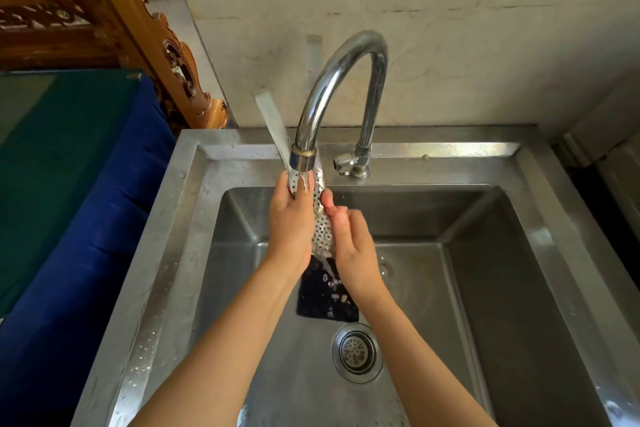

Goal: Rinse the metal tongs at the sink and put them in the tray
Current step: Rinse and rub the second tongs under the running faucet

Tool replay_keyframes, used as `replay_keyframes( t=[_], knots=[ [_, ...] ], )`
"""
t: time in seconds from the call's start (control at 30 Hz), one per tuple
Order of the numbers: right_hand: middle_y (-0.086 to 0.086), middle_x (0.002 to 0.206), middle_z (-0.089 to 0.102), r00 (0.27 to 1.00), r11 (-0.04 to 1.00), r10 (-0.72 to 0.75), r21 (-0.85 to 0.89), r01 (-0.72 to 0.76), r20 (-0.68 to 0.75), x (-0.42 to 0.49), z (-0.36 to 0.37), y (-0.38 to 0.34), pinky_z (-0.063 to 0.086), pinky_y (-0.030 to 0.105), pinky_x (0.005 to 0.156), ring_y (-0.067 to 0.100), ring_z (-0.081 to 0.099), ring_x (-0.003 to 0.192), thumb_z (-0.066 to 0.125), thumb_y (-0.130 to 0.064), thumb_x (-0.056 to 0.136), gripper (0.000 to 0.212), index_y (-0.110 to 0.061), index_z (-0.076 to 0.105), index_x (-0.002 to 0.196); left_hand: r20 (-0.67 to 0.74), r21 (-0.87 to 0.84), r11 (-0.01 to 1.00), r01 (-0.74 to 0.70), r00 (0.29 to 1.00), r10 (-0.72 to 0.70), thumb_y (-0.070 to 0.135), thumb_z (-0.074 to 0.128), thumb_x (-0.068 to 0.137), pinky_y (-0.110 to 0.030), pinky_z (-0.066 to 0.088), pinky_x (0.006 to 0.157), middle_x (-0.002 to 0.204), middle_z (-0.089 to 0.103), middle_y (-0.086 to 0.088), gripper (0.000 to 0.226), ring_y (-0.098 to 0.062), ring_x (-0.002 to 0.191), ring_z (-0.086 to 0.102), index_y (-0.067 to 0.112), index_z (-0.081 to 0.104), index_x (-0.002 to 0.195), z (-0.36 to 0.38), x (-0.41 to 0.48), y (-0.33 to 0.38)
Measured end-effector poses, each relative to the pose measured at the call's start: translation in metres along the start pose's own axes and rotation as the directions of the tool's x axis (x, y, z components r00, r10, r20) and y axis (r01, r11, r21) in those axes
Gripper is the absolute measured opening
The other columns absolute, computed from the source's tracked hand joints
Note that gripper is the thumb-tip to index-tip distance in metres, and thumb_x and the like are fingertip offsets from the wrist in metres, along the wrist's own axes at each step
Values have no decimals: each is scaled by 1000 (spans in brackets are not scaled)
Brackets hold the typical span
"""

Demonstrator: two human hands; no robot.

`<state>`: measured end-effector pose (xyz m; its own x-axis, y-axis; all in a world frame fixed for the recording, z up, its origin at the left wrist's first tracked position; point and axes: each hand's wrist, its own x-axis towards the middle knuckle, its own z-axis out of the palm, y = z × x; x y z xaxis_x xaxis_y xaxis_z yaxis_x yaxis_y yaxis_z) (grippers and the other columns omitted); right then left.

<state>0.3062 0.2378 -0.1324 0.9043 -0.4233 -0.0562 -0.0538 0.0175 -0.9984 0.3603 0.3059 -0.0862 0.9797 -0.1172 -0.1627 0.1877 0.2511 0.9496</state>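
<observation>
a: where are the tongs (320, 218)?

b: middle of the frame, over the sink (519, 253), right under the tap's mouth with water running onto them.

a: what do they look like?

b: shiny metal, the wide end full of small round holes, wet. a flat plain arm sticks up toward the upper left, behind the spout.

a: and the sink?

b: a steel basin, splashed with drops, round drain near the bottom centre. i see no tray.

No readable text, label, brand or number anywhere in view
</observation>
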Motion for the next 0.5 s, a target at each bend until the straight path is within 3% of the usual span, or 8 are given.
replay_keyframes(
  t=[0.1,0.17,0.23,0.3,0.37,0.43,0.5],
  knots=[
    [-6,93,51,993,997,73,-30,-76,-92,4,-3,5,42,18,79,8,52,89,34,-32,98,34,-7,57,100,31,-53,998,31,999,-29,25,39,99,-35,54,55,62,57,-5,20,-16,51,53,19,53,86,0,2,3],
    [-17,102,55,979,980,200,-1,-200,39,5,-4,5,41,14,78,2,55,98,35,-41,97,34,-19,57,109,52,-106,993,53,998,-48,23,37,100,-32,54,53,63,63,-4,22,-16,51,54,17,53,86,-6,0,3],
    [-11,106,64,926,951,299,7,-309,229,6,-4,5,49,22,80,6,62,98,38,-47,95,33,-27,60,110,94,-192,978,78,994,-61,22,38,100,-29,54,56,75,69,-7,21,-15,56,56,14,56,93,-14,0,1],
    [2,105,69,864,920,328,77,-384,381,7,-6,5,57,29,74,16,69,92,54,-32,92,24,-20,59,111,133,-289,951,110,988,-74,18,37,100,-26,53,61,86,72,-8,21,-13,62,59,8,56,106,-23,1,2],
    [11,102,68,825,900,316,128,-417,469,8,-6,7,58,29,66,23,70,84,64,-7,83,33,-10,53,113,185,-375,915,149,979,-83,12,36,99,-24,53,64,91,71,-8,25,-12,66,60,1,51,116,-27,2,4],
    [18,104,63,857,932,317,36,-361,406,10,-3,9,59,33,60,28,68,82,67,2,78,38,-5,47,109,255,-425,884,197,963,-92,9,38,96,-25,53,66,93,71,-7,29,-13,68,60,-1,49,121,-30,0,6],
    [11,107,55,917,955,281,-178,-237,284,14,1,9,60,39,66,29,64,90,69,-3,79,43,-6,41,111,314,-447,864,233,945,-92,7,42,90,-26,54,68,98,71,-9,33,-14,71,61,1,49,122,-32,-2,8]
  ],
)
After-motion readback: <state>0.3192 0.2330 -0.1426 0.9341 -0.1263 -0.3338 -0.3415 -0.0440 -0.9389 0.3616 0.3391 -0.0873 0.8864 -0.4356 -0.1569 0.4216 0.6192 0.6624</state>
